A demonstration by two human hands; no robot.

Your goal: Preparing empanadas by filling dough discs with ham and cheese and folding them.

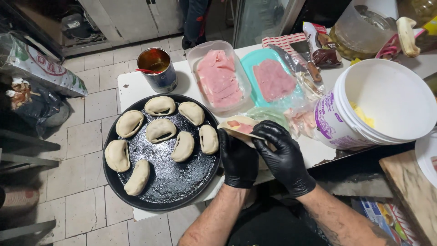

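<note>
Black gloves [261,155], pale dough [239,125], pink ham [218,77]

Black glossy gloves are worn on the left hand [238,160] and the right hand [284,155]; forearms are left uncovered, tattoos are seen.

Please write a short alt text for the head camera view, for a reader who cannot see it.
Two black-gloved hands, left hand and right hand, fold a dough round over pink filling beside a round black tray holding eight folded dough pockets. Behind are a container of ham slices, a tin can and a white bucket.
</note>
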